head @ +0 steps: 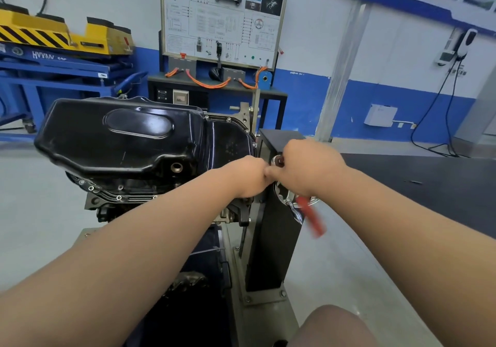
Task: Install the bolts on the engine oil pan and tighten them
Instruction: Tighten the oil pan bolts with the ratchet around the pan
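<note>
The black engine oil pan (120, 137) sits upturned on the engine, which is mounted on a stand. Some bolts (119, 197) show along its flange. To the right of the pan, my two hands meet in front of the stand's black post (271, 239). My right hand (311, 167) grips a ratchet wrench. Its chrome head (277, 161) pokes out above the fingers and its red handle (311, 215) hangs blurred below. My left hand (249, 177) is curled at the wrench's head end, touching my right hand. What its fingertips pinch is hidden.
A chrome handwheel (291, 204) on the stand lies just under my right hand. Behind the engine are a training panel (222, 19) with orange cables, a blue lift table (53, 67) with yellow equipment, and a dark floor mat (429, 185) at right.
</note>
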{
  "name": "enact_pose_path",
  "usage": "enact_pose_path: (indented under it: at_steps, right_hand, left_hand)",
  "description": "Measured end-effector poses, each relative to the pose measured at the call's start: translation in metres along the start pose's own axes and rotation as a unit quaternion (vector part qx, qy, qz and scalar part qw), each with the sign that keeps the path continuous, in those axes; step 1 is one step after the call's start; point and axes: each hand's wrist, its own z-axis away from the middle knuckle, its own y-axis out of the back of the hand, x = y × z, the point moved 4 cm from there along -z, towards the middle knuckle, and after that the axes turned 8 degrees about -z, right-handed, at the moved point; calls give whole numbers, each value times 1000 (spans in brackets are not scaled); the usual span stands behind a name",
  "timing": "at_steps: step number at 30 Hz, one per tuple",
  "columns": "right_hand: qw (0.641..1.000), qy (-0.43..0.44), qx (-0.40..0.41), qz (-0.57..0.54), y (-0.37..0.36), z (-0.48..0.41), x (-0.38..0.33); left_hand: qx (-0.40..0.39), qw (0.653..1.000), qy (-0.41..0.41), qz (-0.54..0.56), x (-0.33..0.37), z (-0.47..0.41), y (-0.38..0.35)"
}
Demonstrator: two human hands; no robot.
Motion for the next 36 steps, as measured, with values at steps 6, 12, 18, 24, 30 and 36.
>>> enact_pose_path:
  at_steps: [6,12,18,24,30,36]
  right_hand:
    - [998,35,-49,34,-4,0,-11]
    - [975,145,30,163,1,5,-24]
    - [998,-14,24,65,-12,2,-19]
    - [991,64,12,113,3,-5,-18]
    - [989,60,62,119,0,-1,-15]
    - [998,-8,55,25,-11,0,-14]
  left_hand:
    - [-55,997,33,35,-1,5,-5]
    - [-36,998,30,35,0,4,-1]
    - [53,988,133,55,-4,-2,0]
    - [117,983,144,-1,-5,7,-1]
    - [114,983,136,42,-3,5,2]
    - [109,989,98,6,-7,1,-6]
